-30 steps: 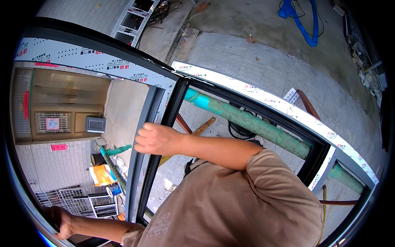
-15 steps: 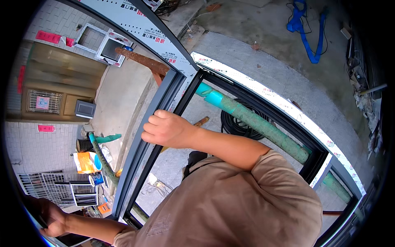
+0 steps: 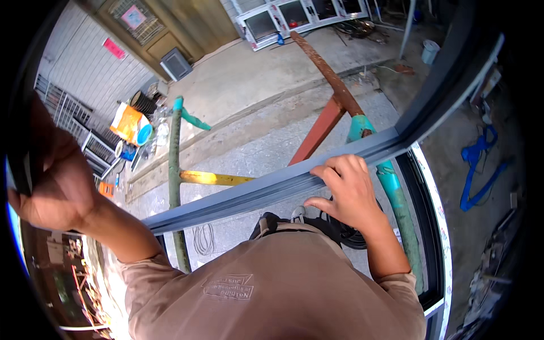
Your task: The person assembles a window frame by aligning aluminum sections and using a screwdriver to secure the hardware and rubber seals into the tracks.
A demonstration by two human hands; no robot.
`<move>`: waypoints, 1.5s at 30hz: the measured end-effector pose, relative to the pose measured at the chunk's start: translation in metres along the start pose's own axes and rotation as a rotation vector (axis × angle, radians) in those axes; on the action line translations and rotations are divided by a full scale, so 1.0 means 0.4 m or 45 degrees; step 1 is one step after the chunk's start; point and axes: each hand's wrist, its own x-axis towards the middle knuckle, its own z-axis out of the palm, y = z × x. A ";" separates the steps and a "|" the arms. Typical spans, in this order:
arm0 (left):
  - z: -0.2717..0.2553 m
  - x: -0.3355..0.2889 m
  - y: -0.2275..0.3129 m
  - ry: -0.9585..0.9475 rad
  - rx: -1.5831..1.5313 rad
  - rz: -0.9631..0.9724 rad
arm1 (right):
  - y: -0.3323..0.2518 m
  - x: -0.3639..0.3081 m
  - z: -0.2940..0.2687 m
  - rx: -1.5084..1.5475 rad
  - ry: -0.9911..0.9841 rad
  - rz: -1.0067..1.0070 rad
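A grey metal window frame (image 3: pixel 255 194) spans across in front of my body, its grooved rail running from lower left to upper right. My right hand (image 3: pixel 352 195) is on that rail, with the fingers bent over its top and the thumb below it. At the far left, my raised left hand (image 3: pixel 65 184) is closed round a dark upright part of the frame. Shadow hides most of its fingertips. White printed film (image 3: pixel 439 226) covers the frame's outer side at the right.
Under the frame stand a rusty pipe (image 3: pixel 323 65), a green pipe (image 3: pixel 175 141) and a yellow bar (image 3: pixel 215 178). A coiled black hose (image 3: pixel 354 238) lies below my right arm. Several white-framed windows (image 3: pixel 294 17) lean at the back. A blue strap (image 3: pixel 473 153) lies at the right.
My view has turned, and the rail now crosses in front of me. My right hand sits farther right, its thumb spread from the fingers. My left hand appears higher.
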 end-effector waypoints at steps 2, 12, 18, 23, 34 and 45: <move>-0.040 0.004 0.031 -0.206 -0.264 -0.135 | -0.054 0.055 0.016 0.078 -0.063 -0.090; 0.033 -0.077 -0.017 0.132 -0.142 0.064 | -0.368 0.309 0.255 0.093 -0.776 -0.581; 0.060 -0.080 -0.011 0.125 -0.179 0.190 | -0.335 0.350 0.587 0.970 -1.173 -0.346; 0.015 -0.131 -0.018 0.112 -0.053 0.167 | -0.459 0.377 0.594 0.520 -1.399 -0.173; -0.343 -0.686 0.090 0.499 1.419 -0.179 | -0.451 0.362 0.572 0.373 -1.005 -0.738; -0.780 -0.975 0.408 0.463 2.791 -0.823 | -0.560 0.395 0.498 0.046 -1.288 -0.531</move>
